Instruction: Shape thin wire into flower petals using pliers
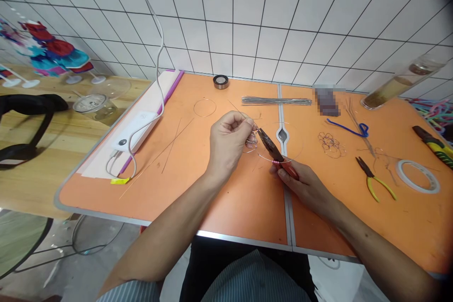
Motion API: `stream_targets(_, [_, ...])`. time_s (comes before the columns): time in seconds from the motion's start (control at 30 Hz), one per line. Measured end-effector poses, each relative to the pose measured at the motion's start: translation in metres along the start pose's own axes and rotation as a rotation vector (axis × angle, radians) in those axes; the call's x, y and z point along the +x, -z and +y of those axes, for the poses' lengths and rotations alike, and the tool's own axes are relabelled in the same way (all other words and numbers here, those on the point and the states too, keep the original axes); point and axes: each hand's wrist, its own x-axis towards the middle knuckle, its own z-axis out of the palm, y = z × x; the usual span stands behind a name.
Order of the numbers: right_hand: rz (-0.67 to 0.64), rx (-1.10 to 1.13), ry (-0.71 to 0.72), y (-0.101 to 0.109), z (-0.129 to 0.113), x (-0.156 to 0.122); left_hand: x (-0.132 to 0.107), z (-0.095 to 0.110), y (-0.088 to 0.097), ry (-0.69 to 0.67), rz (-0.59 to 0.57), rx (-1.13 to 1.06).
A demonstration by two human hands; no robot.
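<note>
My left hand (pixel 230 139) is closed in a pinch on thin wire (pixel 250 140) bent into loops, above the orange table (pixel 198 207). Red-handled pliers (pixel 271 145) are in my right hand (pixel 306 181), pointing up and left. Their jaw tips meet the wire close to my left fingertips; whether they grip it I cannot tell. A large, fine wire ring (pixel 299 151) curves around behind the pliers. Loose wire pieces (pixel 173 139) and a small wire ring (pixel 205 108) lie left of my left hand.
A bundle of straight wires (pixel 276 101) and a tape roll (pixel 221 82) lie at the back. On the right are yellow-handled pliers (pixel 375 181), a white ring-shaped roll (pixel 417 177) and a tilted clear tube (pixel 403 82). A white power bank (pixel 136 132) with a cable sits left.
</note>
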Motion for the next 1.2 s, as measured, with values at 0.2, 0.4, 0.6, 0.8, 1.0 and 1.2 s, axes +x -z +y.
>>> stream_targets(0.2, [0.031, -0.062, 0.023, 0.000, -0.004, 0.001, 0.000, -0.001, 0.000, 0.003, -0.008, 0.003])
stream_targets(0.4, [0.043, -0.081, 0.020, -0.001, -0.008, 0.002, 0.001, -0.002, 0.001, -0.003, -0.014, 0.015])
stream_targets(0.6, [0.021, -0.048, 0.008, 0.001, -0.008, 0.002, 0.000, -0.003, 0.001, -0.008, -0.025, 0.004])
stream_targets(0.8, [-0.032, 0.015, 0.002, 0.002, -0.009, 0.004, 0.002, -0.003, 0.001, -0.003, -0.029, -0.002])
stream_targets(1.0, [-0.037, 0.039, -0.015, 0.003, -0.011, 0.003, 0.002, -0.004, 0.001, -0.003, -0.032, 0.004])
stream_targets(1.2, [-0.015, 0.032, -0.009, 0.002, -0.011, 0.002, 0.001, -0.003, 0.000, -0.003, -0.025, -0.007])
